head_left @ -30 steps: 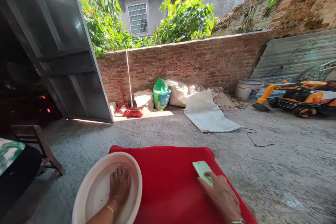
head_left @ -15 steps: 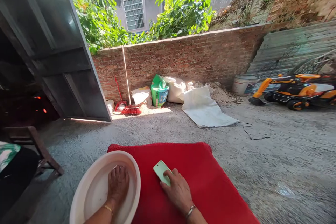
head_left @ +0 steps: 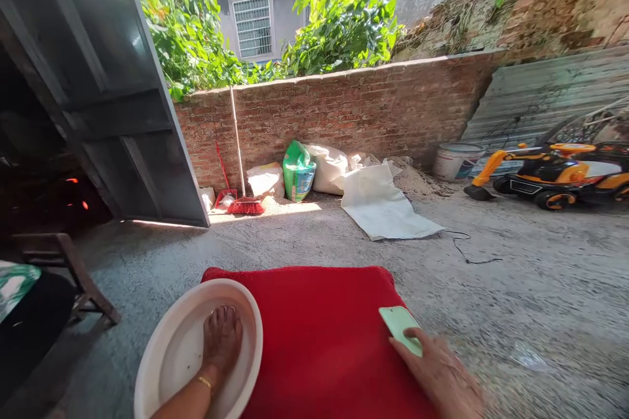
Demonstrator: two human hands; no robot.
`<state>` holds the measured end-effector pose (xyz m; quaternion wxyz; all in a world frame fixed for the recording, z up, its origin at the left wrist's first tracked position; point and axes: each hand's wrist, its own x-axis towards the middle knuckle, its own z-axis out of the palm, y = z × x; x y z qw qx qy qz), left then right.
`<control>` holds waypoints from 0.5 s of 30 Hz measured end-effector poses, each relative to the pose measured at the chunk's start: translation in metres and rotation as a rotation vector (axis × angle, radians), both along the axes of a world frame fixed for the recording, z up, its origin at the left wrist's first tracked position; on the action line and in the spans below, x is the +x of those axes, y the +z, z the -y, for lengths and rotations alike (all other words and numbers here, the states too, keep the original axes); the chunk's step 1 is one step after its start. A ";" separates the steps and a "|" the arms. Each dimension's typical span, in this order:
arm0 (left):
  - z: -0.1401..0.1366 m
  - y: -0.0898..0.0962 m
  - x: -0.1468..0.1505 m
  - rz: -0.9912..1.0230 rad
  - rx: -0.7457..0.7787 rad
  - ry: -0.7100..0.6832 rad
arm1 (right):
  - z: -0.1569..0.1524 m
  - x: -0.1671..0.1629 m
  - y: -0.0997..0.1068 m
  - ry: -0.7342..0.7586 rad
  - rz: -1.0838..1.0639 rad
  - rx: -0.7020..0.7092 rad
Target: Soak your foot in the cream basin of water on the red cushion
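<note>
My left hand [head_left: 223, 338], with a gold bangle at its wrist, is inside a pale round basin [head_left: 147, 366] holding shallow, clear liquid. Its fingers point away from me, slightly spread, with nothing visible in them. At the right edge of a red cloth-covered surface [head_left: 314, 334], my right hand [head_left: 437, 366] grips a smartphone [head_left: 399, 326] in a light green case. The fingers are around the phone's near end, while its far end sticks out. Whether the phone touches the cloth, I cannot tell.
A wooden chair [head_left: 73, 275] stands on the left near a grey metal door [head_left: 132, 98]. By the brick wall [head_left: 354, 105] are a red broom [head_left: 246, 206], a green sack [head_left: 298, 170] and a white sheet [head_left: 383, 203]. A yellow toy excavator [head_left: 545, 177] is at the right.
My right hand has carried the phone rightward, from the middle of the red surface to its right edge. My left hand stays in the basin.
</note>
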<state>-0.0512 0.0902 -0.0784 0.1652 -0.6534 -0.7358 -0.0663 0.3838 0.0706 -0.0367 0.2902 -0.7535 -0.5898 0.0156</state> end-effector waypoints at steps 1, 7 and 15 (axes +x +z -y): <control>0.000 0.003 0.002 -0.005 -0.003 0.018 | 0.000 -0.025 0.003 0.036 -0.012 -0.014; 0.004 0.016 0.008 0.021 -0.015 0.038 | 0.014 -0.185 0.011 0.396 0.018 -0.204; 0.005 0.016 0.005 0.040 -0.008 0.014 | 0.020 -0.215 0.009 0.493 0.090 -0.274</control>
